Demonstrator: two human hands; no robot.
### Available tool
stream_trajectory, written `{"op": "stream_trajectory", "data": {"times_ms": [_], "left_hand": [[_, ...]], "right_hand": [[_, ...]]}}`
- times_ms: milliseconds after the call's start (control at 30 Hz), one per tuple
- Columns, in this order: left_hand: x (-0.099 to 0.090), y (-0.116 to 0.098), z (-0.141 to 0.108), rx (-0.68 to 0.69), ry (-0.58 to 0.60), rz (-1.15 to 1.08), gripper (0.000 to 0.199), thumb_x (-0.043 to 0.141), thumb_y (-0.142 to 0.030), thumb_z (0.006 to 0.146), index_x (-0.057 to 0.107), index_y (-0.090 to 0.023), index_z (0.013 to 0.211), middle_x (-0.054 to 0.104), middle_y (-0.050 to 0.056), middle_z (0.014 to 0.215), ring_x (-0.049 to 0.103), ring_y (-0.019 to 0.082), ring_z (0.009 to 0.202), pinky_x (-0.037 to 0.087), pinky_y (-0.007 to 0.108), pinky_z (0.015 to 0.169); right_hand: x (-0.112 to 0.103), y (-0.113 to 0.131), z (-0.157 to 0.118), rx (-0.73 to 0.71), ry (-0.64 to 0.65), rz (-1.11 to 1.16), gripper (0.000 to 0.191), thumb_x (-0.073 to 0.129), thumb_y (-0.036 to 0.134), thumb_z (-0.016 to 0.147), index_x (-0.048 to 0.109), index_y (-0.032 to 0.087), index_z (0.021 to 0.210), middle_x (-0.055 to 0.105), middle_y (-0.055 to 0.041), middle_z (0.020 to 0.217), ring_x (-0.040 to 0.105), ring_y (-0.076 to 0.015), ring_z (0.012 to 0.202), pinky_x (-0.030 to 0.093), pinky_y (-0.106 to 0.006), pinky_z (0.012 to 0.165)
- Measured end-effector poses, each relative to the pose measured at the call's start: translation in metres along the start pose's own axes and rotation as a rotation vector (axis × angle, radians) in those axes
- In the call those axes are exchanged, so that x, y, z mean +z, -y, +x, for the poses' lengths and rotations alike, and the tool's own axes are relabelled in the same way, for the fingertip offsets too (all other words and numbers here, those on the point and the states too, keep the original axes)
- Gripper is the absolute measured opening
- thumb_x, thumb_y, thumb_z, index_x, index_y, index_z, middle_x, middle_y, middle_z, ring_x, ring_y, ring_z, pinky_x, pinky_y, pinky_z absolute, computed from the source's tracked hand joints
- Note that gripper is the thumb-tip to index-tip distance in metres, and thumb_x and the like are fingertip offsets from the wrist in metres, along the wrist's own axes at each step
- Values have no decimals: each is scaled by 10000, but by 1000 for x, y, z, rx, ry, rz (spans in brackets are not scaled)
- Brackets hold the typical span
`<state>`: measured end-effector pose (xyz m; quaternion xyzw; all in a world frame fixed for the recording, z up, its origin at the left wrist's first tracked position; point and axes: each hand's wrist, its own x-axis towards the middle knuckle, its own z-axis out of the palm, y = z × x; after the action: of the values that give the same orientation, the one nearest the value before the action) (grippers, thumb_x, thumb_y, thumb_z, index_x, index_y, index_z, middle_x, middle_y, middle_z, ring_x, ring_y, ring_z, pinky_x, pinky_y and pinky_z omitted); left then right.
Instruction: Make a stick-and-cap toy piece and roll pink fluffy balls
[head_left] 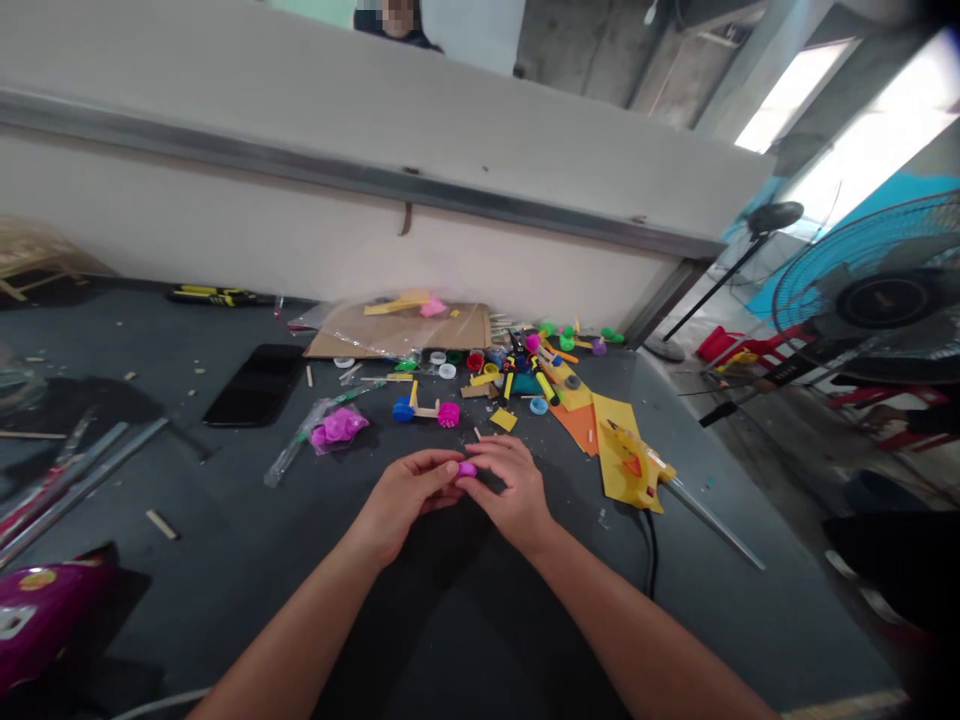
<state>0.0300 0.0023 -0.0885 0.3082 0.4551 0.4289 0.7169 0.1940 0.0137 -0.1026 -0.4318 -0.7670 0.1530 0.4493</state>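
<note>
Between my two hands, over the near middle of the dark table, is a small lump of purple modelling clay [466,469]. My left hand [420,490] pinches it from the left with thumb and fingers. On the other side my right hand [514,485] has its thumb and fingertips closed against the same lump. Just beyond my hands lies a small assembly with a blue bottle cap [403,409], a pink cap [448,414] and wooden sticks. To the left, more purple clay [339,428] rests in a clear plastic wrapper.
A yellow hot glue gun [641,475] with a clear glue stick lies right on yellow sheets. Behind are cardboard [405,330], coloured caps and pliers. A black phone [255,385] lies left, a purple device [52,610] near left. A fan [885,300] stands off the table's right side.
</note>
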Motion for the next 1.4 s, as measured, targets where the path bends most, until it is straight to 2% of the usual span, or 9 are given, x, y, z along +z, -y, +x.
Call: {"op": "stream_trajectory", "data": {"times_ms": [133,233,367,633,800,967,1133,1400], "left_hand": [[3,-3,-1,77,-9,100,262,724,-316,675,693,-169,891,692,27,792,607,113,704,494,252,747],[4,-5,-2,111,-20,157,225,729,-312,664,699,-158,825,679,23,749,595,113,701,479,228,726],[1,-5,-1,65,-9,109,195,721,-326,668,690,-147,741,653,17,680,581,111,645,486,250,718],[0,1,0,-27,75,2,214,704,-338,695,688,-157,809,670,22,715,601,112,664,499,268,734],[1,2,0,-23,63,-14,183,714,-309,685,689,-147,768,669,24,679,601,109,634,497,250,710],[0,2,0,-22,54,-40,235,686,-362,714,693,-137,780,686,54,718,617,129,664,511,274,720],[-2,4,2,-26,53,2,237,705,-350,698,706,-132,790,689,46,707,609,115,642,511,256,713],[-1,5,1,-103,101,-79,220,675,-354,739,695,-140,787,707,49,706,646,127,654,527,271,717]], "right_hand": [[2,1,1,99,12,124,67,676,304,760,689,252,799,705,-26,916,586,-208,977,453,-404,891],[1,1,1,100,28,145,84,689,320,746,686,249,793,704,-28,914,584,-211,982,455,-402,890],[-2,1,1,57,15,83,253,718,349,709,663,258,939,683,-42,990,568,-225,1024,450,-413,906],[-3,2,1,-17,18,56,145,672,300,765,671,265,905,688,-23,998,558,-220,1046,430,-422,934],[-2,3,1,-37,29,45,154,677,310,757,674,273,907,693,-23,988,563,-222,1044,429,-427,929],[-2,2,1,-33,21,48,134,667,316,765,678,274,891,692,-24,986,568,-221,1039,434,-426,922],[-2,3,1,-66,68,57,297,707,333,723,652,274,1009,679,-28,1038,546,-235,1076,421,-433,946],[-3,4,2,-43,57,71,144,668,310,762,678,268,900,689,-21,1000,546,-221,1071,427,-424,937]]}}
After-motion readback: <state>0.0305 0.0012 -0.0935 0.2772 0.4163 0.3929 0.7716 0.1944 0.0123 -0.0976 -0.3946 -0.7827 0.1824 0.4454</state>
